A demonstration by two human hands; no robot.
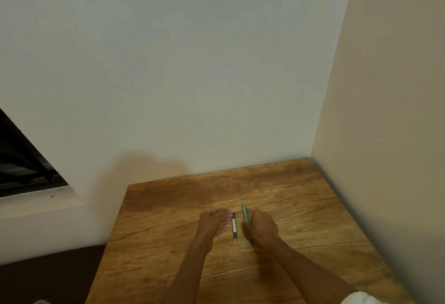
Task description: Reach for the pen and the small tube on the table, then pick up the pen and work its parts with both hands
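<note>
A small dark flat strip with a pale label lies on the wooden table between my two hands. My left hand rests on the table just left of the strip, fingers loosely bent, fingertips close to the strip's far end; it holds nothing that I can see. My right hand grips a thin green pen-like tool, whose upper end sticks up past the fingers and whose lower tip shows below the hand. The right hand is slightly blurred.
The table stands in a corner, with a pale wall behind and a beige wall at the right. A dark window opening with a ledge lies at the left. White cloth shows at the bottom right.
</note>
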